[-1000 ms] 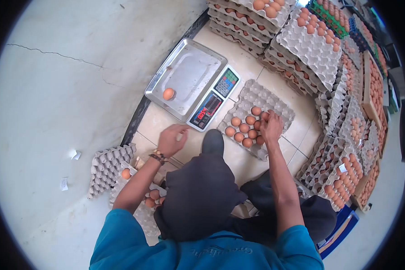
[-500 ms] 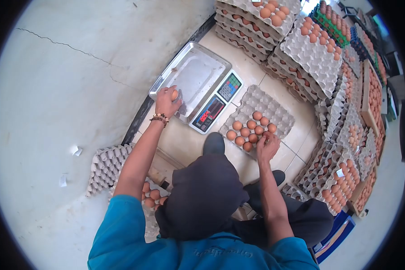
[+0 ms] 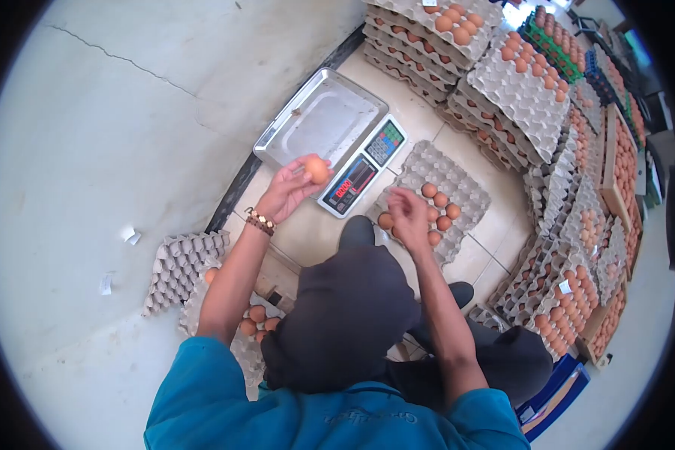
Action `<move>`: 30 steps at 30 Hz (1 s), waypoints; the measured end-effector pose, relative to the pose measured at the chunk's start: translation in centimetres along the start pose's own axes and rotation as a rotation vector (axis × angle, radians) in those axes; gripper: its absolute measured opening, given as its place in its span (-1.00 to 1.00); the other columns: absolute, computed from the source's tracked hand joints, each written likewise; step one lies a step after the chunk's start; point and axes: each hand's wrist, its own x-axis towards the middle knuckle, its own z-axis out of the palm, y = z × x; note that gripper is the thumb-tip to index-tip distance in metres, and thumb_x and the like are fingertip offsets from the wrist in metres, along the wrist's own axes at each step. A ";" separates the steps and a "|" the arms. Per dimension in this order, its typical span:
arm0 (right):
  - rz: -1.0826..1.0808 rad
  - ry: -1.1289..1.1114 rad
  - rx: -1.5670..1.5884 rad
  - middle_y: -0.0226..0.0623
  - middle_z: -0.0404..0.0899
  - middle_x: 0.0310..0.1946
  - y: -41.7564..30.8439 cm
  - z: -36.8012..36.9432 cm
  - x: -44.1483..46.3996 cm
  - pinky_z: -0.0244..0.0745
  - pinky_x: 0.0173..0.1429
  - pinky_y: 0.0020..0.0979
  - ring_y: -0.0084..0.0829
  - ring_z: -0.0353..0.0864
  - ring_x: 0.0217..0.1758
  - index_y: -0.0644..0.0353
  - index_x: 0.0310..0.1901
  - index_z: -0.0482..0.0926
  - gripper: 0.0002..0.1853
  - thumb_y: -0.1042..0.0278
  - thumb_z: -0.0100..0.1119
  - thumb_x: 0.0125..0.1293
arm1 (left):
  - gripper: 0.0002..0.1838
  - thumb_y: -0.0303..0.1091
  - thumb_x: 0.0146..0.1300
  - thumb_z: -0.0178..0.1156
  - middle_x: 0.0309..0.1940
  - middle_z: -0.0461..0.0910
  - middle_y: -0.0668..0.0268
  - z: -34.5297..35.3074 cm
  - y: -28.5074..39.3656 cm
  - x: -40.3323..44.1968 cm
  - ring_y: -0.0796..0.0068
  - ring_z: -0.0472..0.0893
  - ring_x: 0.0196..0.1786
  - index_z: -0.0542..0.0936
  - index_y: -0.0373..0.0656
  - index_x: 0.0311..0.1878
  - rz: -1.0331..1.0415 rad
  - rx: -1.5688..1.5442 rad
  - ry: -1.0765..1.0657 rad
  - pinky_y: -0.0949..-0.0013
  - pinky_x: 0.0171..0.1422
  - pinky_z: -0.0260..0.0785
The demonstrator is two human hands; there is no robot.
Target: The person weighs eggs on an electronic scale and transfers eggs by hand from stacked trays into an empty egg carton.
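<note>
My left hand (image 3: 286, 191) is closed round a brown egg (image 3: 316, 170), held up by the fingertips just off the near corner of a digital scale (image 3: 337, 120). The metal pan of that scale bears no egg, and its red display appears to read zeros. To the right, my right hand (image 3: 409, 217) hovers over a grey egg tray (image 3: 446, 171) on the floor, its fingers loosely bent and apart with no egg visible in them. Several brown eggs (image 3: 443, 223) sit in the tray's nearer cells; my right hand hides some of them.
Tall stacks of egg-filled cartons (image 3: 514, 97) line the right side, with a wooden crate of eggs (image 3: 621, 157) behind. Beside my left arm are stacked grey trays (image 3: 184, 270) and more eggs (image 3: 256, 313). A wall (image 3: 127, 135) runs along the left.
My left hand has lifted the egg off the scale pan and drawn it nearer to me. My right hand has moved left across the tray. The display now appears to read zeros.
</note>
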 end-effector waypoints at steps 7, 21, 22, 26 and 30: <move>0.470 -0.226 0.306 -0.15 0.66 -0.11 -4.8 3.5 -0.6 0.68 -0.16 -0.41 -0.43 0.69 -0.13 0.33 0.31 0.46 -0.48 0.37 0.09 0.32 | -0.53 -0.43 0.23 0.44 0.01 0.68 0.18 4.8 -9.0 -0.1 0.54 0.68 -0.06 0.57 -0.34 0.19 0.068 0.744 -0.073 0.42 0.04 0.59; -0.068 0.060 -0.905 -0.12 0.65 -0.14 3.2 -3.7 2.7 0.49 0.11 -0.12 -0.06 0.59 0.00 0.20 0.00 0.55 -0.68 0.28 0.24 0.25 | -0.38 -0.31 0.24 0.43 0.21 0.55 0.12 0.7 -15.6 -2.5 0.27 0.68 0.04 0.47 -0.22 0.34 -0.035 0.875 0.051 0.27 0.12 0.58; -0.140 0.001 -0.989 -0.14 0.65 -0.14 3.7 -4.1 3.5 0.47 0.14 -0.14 -0.09 0.58 0.02 0.18 -0.02 0.57 -0.71 0.29 0.23 0.26 | -0.39 -0.33 0.24 0.43 0.20 0.55 0.13 0.2 -15.5 -2.5 0.30 0.68 0.03 0.47 -0.22 0.34 -0.034 0.882 0.058 0.27 0.11 0.58; -0.271 -0.089 -1.188 -0.37 0.69 -0.18 6.6 -5.3 4.4 0.35 0.22 -0.19 -0.26 0.54 0.05 0.06 -0.14 0.66 -0.79 0.20 0.26 0.25 | -0.42 -0.37 0.26 0.41 0.19 0.55 0.14 -1.0 -14.8 -2.1 0.36 0.68 0.02 0.48 -0.21 0.33 -0.022 0.921 0.060 0.29 0.12 0.58; -0.456 0.109 -1.086 -0.36 0.67 -0.26 5.0 -7.8 6.0 0.37 0.15 -0.20 -0.25 0.57 -0.06 0.06 -0.28 0.69 -0.86 0.29 0.23 0.13 | -0.47 -0.43 0.28 0.37 0.15 0.57 0.13 0.5 -13.4 -2.3 0.41 0.67 -0.01 0.49 -0.24 0.30 -0.054 0.903 0.094 0.34 0.12 0.56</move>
